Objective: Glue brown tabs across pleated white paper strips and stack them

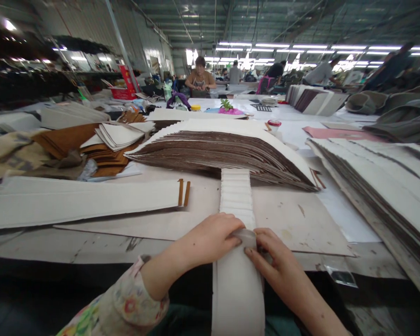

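Observation:
A long white strip stack (235, 200) runs from the table's middle toward me and over its front edge. My left hand (210, 238) and my right hand (271, 252) meet on top of it, both with fingers curled. Between their fingertips is a small pale translucent piece (248, 237), pinched against the strip. Just behind the strip lies a big fanned pile of brown-edged white sheets (227, 149).
Long white boards (73, 200) with two brown strips (184, 192) lie at left, another layered pile (381, 186) at right. Brown and white cut pieces (105, 144) are heaped at back left. A person (200, 77) sits at the far end; others work beyond.

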{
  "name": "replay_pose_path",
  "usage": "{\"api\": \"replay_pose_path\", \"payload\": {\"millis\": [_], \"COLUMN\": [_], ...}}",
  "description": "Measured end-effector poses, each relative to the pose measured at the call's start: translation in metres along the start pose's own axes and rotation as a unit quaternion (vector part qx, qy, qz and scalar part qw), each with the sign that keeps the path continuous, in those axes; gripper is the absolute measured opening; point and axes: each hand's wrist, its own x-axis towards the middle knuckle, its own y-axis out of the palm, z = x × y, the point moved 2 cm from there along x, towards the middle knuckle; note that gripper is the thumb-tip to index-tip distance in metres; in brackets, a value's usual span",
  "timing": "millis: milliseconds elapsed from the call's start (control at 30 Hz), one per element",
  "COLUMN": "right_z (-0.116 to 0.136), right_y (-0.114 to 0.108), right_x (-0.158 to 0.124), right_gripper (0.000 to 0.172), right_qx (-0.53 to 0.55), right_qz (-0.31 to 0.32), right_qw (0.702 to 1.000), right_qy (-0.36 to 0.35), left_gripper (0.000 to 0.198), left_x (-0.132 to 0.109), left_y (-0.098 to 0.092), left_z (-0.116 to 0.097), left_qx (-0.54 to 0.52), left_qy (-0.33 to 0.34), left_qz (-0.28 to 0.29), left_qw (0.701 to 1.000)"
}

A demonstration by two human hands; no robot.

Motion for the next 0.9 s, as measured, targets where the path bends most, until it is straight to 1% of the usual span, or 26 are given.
{"api": "replay_pose_path", "payload": {"millis": [33,100,133,167,233,300,433,567,667,900], "right_z": [-0.002,-0.004,-0.004,-0.004,-0.002,0.001,0.002,0.001,0.001,0.003], "right_y": [0.001,0.004,0.005,0.007,0.009,0.009,0.007,0.008,0.009,0.008], "right_x": [-0.003,-0.009,-0.013,-0.015,-0.017,-0.017,-0.015,-0.015,-0.015,-0.015], "right_gripper": [0.012,0.026,0.030,0.028,0.019,0.015,0.016,0.016,0.016,0.016], "right_qx": [-0.025,-0.084,-0.108,-0.127,-0.149,-0.157,-0.166,-0.175,-0.182,-0.187], "right_qz": [-0.039,-0.118,-0.143,-0.154,-0.153,-0.150,-0.157,-0.172,-0.181,-0.181], "right_qw": [0.999,0.989,0.984,0.980,0.976,0.975,0.972,0.968,0.964,0.963], "right_qy": [0.014,0.030,0.023,0.007,-0.031,-0.050,-0.047,-0.055,-0.067,-0.066], "left_gripper": [0.017,0.019,0.020,0.021,0.024,0.027,0.031,0.026,0.027,0.031], "left_x": [0.001,0.002,0.002,0.002,0.003,0.005,0.007,0.005,0.004,0.002], "left_y": [0.001,0.004,0.005,0.005,0.005,0.005,0.007,0.010,0.011,0.014], "left_z": [0.001,0.003,0.004,0.003,0.001,-0.002,-0.006,-0.008,-0.009,-0.013], "left_qx": [0.001,0.002,0.002,0.003,0.005,0.008,0.019,0.033,0.056,0.107], "left_qy": [-0.004,-0.009,-0.010,-0.010,-0.009,-0.005,0.012,0.031,0.036,0.040], "left_qz": [-0.003,-0.010,-0.014,-0.016,-0.014,-0.008,-0.006,0.003,0.017,0.039], "left_qw": [1.000,1.000,1.000,1.000,1.000,1.000,1.000,0.999,0.998,0.993]}}
